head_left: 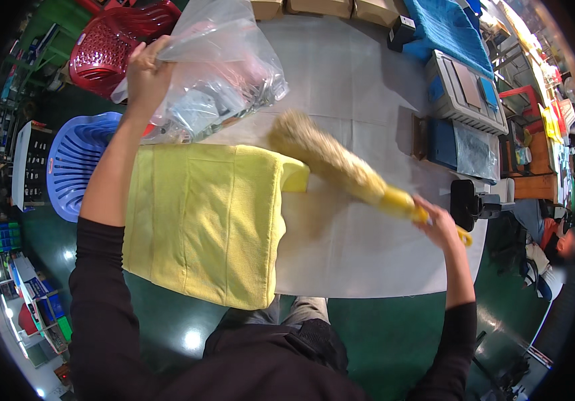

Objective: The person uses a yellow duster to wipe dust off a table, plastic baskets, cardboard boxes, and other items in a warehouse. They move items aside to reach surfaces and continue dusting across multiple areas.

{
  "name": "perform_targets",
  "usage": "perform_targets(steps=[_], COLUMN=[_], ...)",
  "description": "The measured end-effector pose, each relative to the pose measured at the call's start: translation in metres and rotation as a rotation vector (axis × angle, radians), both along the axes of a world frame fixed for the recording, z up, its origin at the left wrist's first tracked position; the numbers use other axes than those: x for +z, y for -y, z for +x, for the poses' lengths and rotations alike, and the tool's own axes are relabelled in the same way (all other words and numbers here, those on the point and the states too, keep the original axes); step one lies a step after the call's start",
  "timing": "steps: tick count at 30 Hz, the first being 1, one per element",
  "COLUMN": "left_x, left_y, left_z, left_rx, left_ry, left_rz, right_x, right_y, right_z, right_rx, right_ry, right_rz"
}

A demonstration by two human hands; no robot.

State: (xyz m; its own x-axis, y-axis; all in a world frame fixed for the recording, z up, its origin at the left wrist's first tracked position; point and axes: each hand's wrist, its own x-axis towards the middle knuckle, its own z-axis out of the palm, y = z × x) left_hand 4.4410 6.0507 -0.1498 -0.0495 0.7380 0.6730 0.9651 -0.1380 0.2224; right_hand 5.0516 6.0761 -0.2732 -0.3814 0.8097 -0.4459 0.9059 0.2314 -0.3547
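Observation:
My left hand (147, 77) is closed on the edge of a clear plastic bag (234, 57) at the far left of the table. Some things show through the bag's film, too vague to name. My right hand (441, 226) grips the yellow handle of a fluffy beige duster (331, 157), at the table's right. The duster points up and leftward, slightly blurred, its tip close to the bag. A yellow towel (200, 220) lies spread at the left near side, hanging over the front edge. Part of the duster's head passes just beyond the towel's corner.
Red basket (110, 50) and blue basket (67, 167) stand left of the white-covered table (374, 260). Cardboard boxes (317, 7) line the far edge. At right are a blue towel (444, 30), a grey bin (458, 93) and a black stand (463, 204). Another person (548, 271) is beyond.

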Motion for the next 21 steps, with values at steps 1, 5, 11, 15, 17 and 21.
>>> perform_targets(steps=[1, 5, 11, 15, 17, 21], left_x=[-0.004, -0.022, -0.063, -0.082, -0.082, -0.079], left_y=[-0.001, -0.007, 0.007, 0.031, 0.044, 0.068], left_z=[-0.001, -0.007, 0.015, 0.045, 0.055, 0.073], left_rx=[-0.026, -0.114, -0.135, -0.117, -0.076, 0.066], left_ry=[-0.069, -0.031, -0.111, -0.144, -0.128, -0.173], left_rz=[0.022, -0.094, -0.243, -0.289, -0.298, -0.412], right_x=[0.007, 0.019, 0.025, 0.046, 0.060, 0.084], right_y=[0.023, 0.112, 0.224, 0.274, 0.286, 0.275], right_z=[0.015, 0.058, 0.073, 0.088, 0.107, 0.162], right_rx=[-0.024, -0.113, -0.129, -0.034, 0.018, -0.063], right_ry=[-0.036, 0.129, 0.095, 0.172, 0.199, 0.053], right_rz=[-0.020, -0.168, -0.227, -0.276, -0.283, -0.104])
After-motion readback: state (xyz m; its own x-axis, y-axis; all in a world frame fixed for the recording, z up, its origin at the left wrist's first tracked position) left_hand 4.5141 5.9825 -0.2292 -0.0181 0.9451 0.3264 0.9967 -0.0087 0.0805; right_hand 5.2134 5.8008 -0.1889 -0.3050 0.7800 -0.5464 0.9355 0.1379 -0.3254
